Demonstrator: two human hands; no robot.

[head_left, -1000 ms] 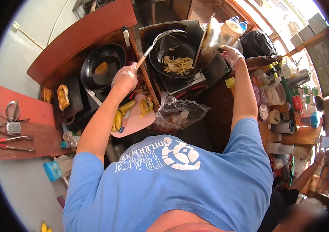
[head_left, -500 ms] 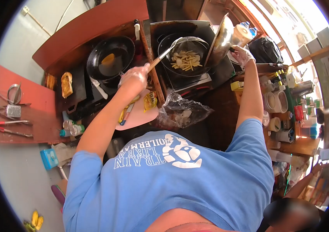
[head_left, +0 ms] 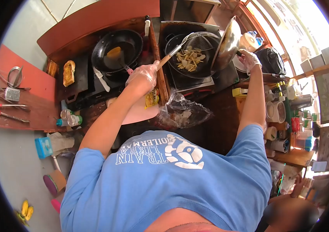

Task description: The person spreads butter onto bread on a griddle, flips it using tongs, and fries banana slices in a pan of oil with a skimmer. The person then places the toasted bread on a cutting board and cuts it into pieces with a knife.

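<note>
Plastic-gloved left fingers (head_left: 151,70) clamp the wooden-handled strainer (head_left: 175,50), right fingers (head_left: 244,57) the metal lid (head_left: 227,47).

On the blue T-shirt (head_left: 164,189) we read, upside down from our view, the white lettering (head_left: 143,152) "TRAIN LIKE A BOILERMA", the last word's end unclear. The yellow packet (head_left: 151,99) bears dark lettering we cannot read with certainty.

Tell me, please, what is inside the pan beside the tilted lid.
The pan holds pale, stick-shaped and flatter food pieces. The wire skimmer in the left hand partly covers the far side; the lid hides the right edge.
</note>
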